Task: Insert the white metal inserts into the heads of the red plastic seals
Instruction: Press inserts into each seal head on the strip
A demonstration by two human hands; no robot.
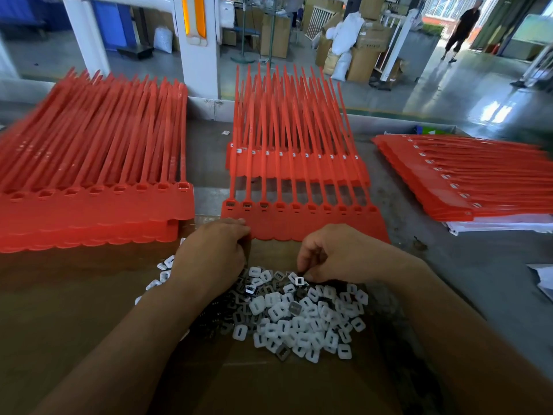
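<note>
White insert [299, 280] at rt hand [335, 253] grip

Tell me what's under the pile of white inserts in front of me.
The pile of white inserts lies on a brown cardboard sheet. Dark metal pieces are mixed in at its left side. The left hand covers the pile's far-left edge, so what lies there is hidden.

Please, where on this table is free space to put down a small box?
Free: brown cardboard left of the insert pile, below the left seal stack; grey table below the right seal stack. Crowded: centre, around both hands.
</note>
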